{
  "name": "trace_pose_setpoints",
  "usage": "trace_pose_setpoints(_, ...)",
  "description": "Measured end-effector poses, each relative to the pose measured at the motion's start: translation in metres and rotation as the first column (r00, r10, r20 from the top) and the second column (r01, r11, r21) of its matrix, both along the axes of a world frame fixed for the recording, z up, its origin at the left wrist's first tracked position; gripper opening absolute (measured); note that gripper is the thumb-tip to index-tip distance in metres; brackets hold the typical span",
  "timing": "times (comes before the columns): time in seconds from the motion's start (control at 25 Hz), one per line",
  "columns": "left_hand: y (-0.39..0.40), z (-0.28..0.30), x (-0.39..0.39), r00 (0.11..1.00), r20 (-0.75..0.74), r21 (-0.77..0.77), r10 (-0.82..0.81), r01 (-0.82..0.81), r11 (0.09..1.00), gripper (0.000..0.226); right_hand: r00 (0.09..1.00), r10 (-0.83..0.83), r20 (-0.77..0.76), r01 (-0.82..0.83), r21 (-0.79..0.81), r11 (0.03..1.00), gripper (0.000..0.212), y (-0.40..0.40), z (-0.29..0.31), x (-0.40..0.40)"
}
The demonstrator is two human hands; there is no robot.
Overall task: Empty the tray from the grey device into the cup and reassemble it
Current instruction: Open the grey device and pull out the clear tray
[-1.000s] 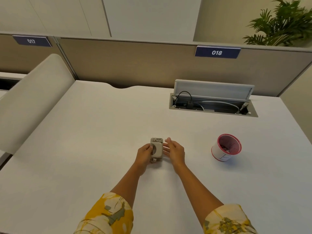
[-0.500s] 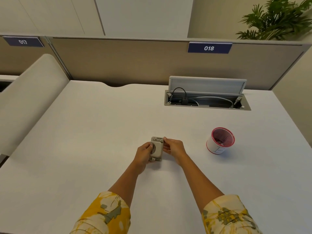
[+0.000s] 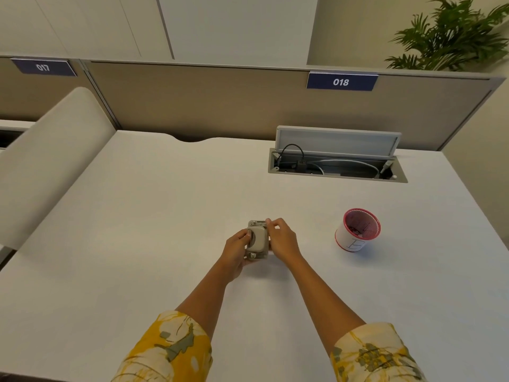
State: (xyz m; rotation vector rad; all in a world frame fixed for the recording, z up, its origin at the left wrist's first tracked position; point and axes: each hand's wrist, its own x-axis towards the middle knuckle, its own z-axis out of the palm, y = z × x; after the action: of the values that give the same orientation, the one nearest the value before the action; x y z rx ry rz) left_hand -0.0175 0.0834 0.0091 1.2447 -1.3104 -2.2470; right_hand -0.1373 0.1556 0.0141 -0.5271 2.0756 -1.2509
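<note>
A small grey device (image 3: 258, 240) lies on the white desk (image 3: 154, 216), in the middle of the head view. My left hand (image 3: 237, 248) grips its left side, thumb on the top face. My right hand (image 3: 281, 239) holds its right side, with the fingertips pinching the far upper corner. To the right stands a white paper cup (image 3: 357, 230) with a red rim and red inside; dark bits lie at its bottom. The device's tray is not visible as a separate part.
An open cable box (image 3: 337, 164) with its lid raised and cables inside is set into the desk at the back right. A beige partition (image 3: 220, 103) runs behind the desk. A padded chair back (image 3: 49, 158) stands at the left. A plant (image 3: 451, 34) is at the far right.
My right hand, open beside the device a second ago, has closed onto its right side and far corner. The left hand keeps its hold. The camera has shifted slightly.
</note>
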Motion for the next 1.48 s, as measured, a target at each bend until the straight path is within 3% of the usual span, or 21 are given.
trace_pose_setpoints(0.08, 0.000, 0.005, -0.003, 1.000, -0.017, 0.007, 0.015, -0.015, 1.000, 0.033, 0.993, -0.006, -0.115, 0.003, -0.027, 1.000, 0.031, 0.002, 0.000, 0.012)
trace_pose_setpoints(0.2, 0.001, 0.006, -0.005, 0.999, -0.018, -0.003, 0.045, -0.045, 0.999, 0.031, 0.970, -0.139, -0.197, 0.112, -0.142, 0.984, 0.030, 0.006, 0.004, 0.018)
trace_pose_setpoints(0.4, -0.001, 0.002, -0.003, 0.999, 0.003, 0.056, 0.032, -0.032, 0.998, 0.030, 0.989, -0.025, -0.144, -0.001, -0.182, 0.983, 0.030, 0.011, 0.011, 0.017)
trace_pose_setpoints(0.56, -0.007, 0.002, -0.003, 0.997, 0.051, 0.163, 0.065, -0.072, 0.984, 0.047, 0.991, -0.021, -0.133, 0.004, -0.129, 0.992, 0.029, 0.012, 0.013, 0.017)
trace_pose_setpoints(1.48, -0.016, -0.010, -0.009, 0.985, 0.038, 0.078, 0.167, -0.170, 0.982, 0.044, 0.987, 0.055, -0.152, -0.073, -0.116, 0.990, 0.020, 0.009, 0.033, 0.017)
